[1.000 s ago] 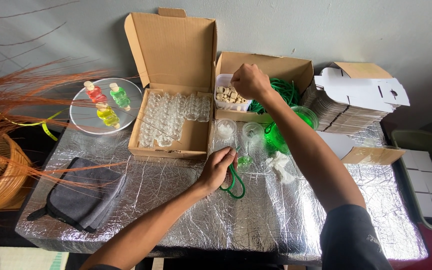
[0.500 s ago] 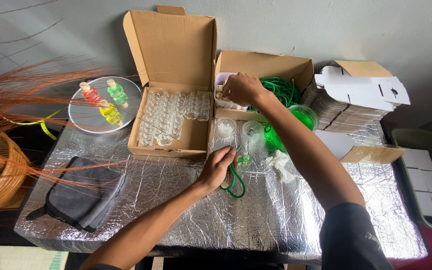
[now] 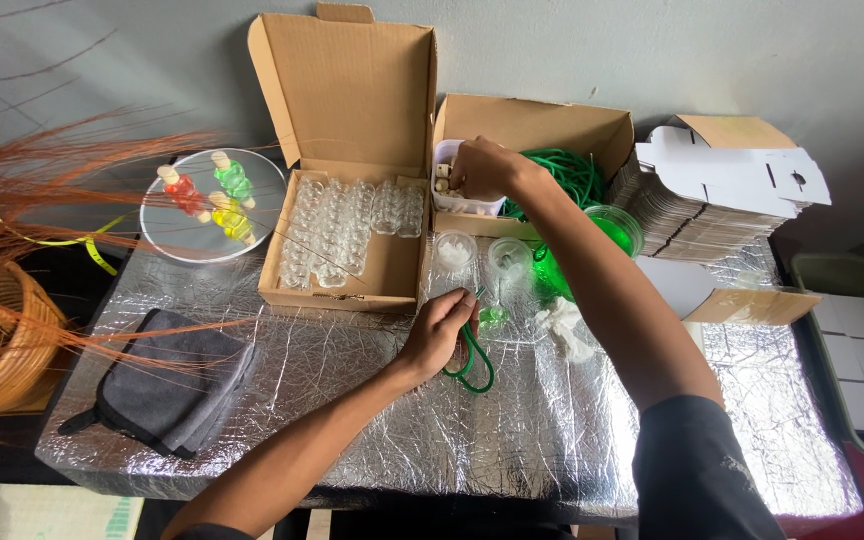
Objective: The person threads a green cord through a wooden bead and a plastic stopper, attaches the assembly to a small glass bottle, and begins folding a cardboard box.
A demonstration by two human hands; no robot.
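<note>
the left hand (image 3: 439, 330) pinches the green cord (image 3: 472, 362) on the foil table (image 3: 352, 400) and should hold it steady, while the right hand (image 3: 482, 168), fingers closed, picks corks from the white tub (image 3: 449, 190).

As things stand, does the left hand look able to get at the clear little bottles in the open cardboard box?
Probably yes. The left hand sits just in front of the box, holding a green cord; the bottles lie uncovered, nothing between, though the cord occupies its fingers.

The right hand (image 3: 482, 168) hides the white tub's (image 3: 449, 200) contents; its fingers are unseen
</note>
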